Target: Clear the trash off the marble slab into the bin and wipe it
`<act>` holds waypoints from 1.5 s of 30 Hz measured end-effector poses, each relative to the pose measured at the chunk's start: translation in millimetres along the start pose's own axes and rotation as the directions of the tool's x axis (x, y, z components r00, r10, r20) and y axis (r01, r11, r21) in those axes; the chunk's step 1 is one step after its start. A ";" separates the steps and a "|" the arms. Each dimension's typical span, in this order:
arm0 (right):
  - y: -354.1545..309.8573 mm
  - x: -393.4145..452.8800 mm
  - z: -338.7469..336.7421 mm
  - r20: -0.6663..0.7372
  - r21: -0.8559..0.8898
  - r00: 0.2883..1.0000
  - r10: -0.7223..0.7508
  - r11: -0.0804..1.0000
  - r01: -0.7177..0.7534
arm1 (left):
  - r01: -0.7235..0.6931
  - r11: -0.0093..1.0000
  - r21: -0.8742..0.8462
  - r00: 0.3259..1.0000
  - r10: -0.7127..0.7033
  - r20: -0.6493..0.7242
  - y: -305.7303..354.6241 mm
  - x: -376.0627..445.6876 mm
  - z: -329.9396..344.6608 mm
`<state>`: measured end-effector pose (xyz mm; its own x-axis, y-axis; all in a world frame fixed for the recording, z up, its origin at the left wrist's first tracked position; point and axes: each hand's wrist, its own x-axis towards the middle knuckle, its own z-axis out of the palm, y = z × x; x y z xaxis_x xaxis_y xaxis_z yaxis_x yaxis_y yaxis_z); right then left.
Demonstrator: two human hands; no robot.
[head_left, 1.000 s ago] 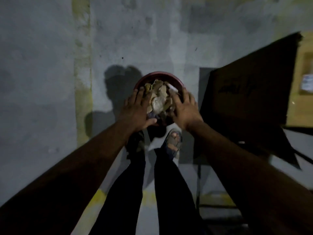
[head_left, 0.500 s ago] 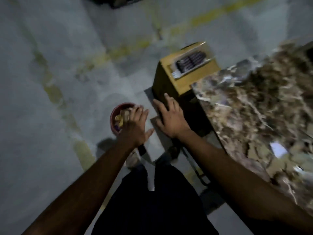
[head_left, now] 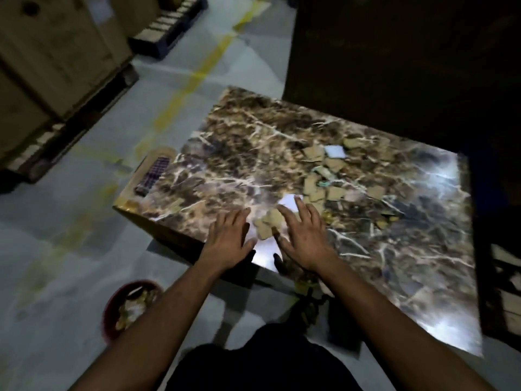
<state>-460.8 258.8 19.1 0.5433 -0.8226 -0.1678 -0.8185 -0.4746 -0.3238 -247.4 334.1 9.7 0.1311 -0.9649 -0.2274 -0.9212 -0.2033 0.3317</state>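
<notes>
Both hands are spread flat over the near edge of the marble slab [head_left: 253, 153], fingers straight and fanned apart, gripping nothing. The left hand [head_left: 229, 241] hovers or rests at the slab's edge; I cannot tell if it touches. The right hand [head_left: 303, 238] lies just beside it at three o'clock, its fingertips [head_left: 299, 203] reaching a white scrap [head_left: 290, 200]. Between the two hands sit a few tan cardboard bits [head_left: 267, 225]. More cardboard scraps [head_left: 328, 176] lie scattered toward one o'clock from the hands, with another white piece [head_left: 334, 151] among them. The slab is brown, white-veined and glossy, glaring under the light. The red bin [head_left: 111, 311], already holding scraps, stands on the floor at seven o'clock from the hands, well apart from the slab. A wooden crate [head_left: 56, 49] stands at ten o'clock.
</notes>
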 end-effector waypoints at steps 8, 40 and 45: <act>168.8 -20.3 -46.7 0.222 0.124 0.974 0.040 0.990 -0.069 | 0.044 0.993 0.112 0.988 -0.060 0.144 92.8 57.7 22.8; 229.6 232.4 -90.0 0.194 0.010 0.930 0.312 0.947 -0.320 | 0.039 0.998 0.043 0.970 -0.048 0.240 65.1 268.7 -13.2; 219.0 241.7 -70.3 0.317 -0.015 0.915 0.248 0.966 -0.257 | -0.072 0.994 0.086 0.984 0.056 0.171 66.5 271.5 8.8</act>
<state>-521.9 -66.0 -26.9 0.3532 -0.7718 -0.5287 -0.9333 -0.2517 -0.2561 -276.2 60.1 -38.1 0.0146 -0.9323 -0.3614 -0.9563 -0.1186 0.2672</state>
